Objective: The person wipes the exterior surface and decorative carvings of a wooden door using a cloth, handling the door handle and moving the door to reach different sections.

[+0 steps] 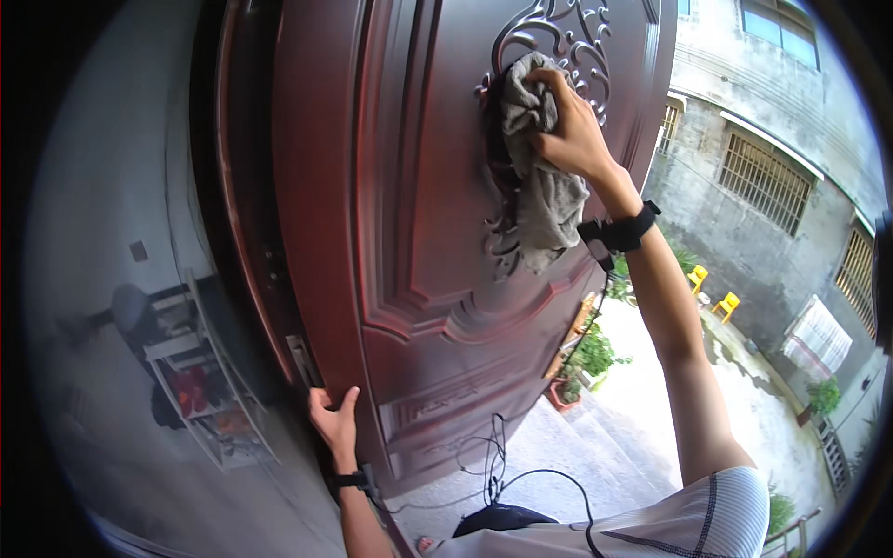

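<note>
The person's right hand [572, 135] is closed on a grey cloth [551, 209], bunched against the dark-red door's [409, 186] ornamented face; the left hand [337, 426] is at its edge, thumb apart from fingers; grip there cannot be confirmed.

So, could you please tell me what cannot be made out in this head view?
- Head view: part of the carved ornament, hidden by the gray cloth and right hand.
- Head view: the top of the door, cut off by the upper edge.
- Head view: exact items on the rack, too dim and small.
- Head view: whether the left hand grips the door's edge; its curled fingers hide the contact.
</note>
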`<state>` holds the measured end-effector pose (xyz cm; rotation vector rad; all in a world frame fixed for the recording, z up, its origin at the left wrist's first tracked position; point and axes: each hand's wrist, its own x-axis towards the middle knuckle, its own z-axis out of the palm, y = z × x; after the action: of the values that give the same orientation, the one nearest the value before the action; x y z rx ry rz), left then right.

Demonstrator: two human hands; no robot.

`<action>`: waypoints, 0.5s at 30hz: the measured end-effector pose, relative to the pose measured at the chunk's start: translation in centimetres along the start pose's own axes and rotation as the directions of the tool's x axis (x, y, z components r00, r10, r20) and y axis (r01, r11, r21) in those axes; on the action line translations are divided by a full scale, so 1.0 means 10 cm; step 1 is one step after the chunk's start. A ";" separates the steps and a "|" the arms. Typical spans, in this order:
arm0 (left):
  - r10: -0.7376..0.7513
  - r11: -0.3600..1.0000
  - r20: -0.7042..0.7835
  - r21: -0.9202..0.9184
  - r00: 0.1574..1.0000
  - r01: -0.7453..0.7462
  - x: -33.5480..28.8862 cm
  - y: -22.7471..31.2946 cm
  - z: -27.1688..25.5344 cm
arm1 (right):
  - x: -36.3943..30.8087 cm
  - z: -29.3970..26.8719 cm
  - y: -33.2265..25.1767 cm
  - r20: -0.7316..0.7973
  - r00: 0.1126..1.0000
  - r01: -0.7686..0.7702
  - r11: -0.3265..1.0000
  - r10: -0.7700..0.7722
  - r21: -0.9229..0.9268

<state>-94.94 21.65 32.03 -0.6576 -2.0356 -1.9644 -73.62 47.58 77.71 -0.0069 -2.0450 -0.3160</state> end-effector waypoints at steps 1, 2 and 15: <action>-0.013 0.999 0.003 -0.042 1.000 0.013 0.02 -0.01 -0.01 | -0.02 0.03 -0.01 -0.021 0.999 0.043 0.999 -0.044 -0.016; -0.025 0.996 0.005 -0.082 1.000 0.025 0.02 -0.03 -0.01 | -0.08 0.05 0.01 -0.007 0.999 0.046 0.999 -0.046 -0.016; 0.052 0.998 0.003 0.026 0.999 -0.052 0.00 -0.06 -0.01 | -0.32 0.17 0.02 -0.093 0.995 -0.037 0.999 0.035 -0.016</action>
<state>-95.26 21.52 31.54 -0.7002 -2.0204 -1.9058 -73.51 48.54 74.20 -0.0390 -1.9481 -0.3062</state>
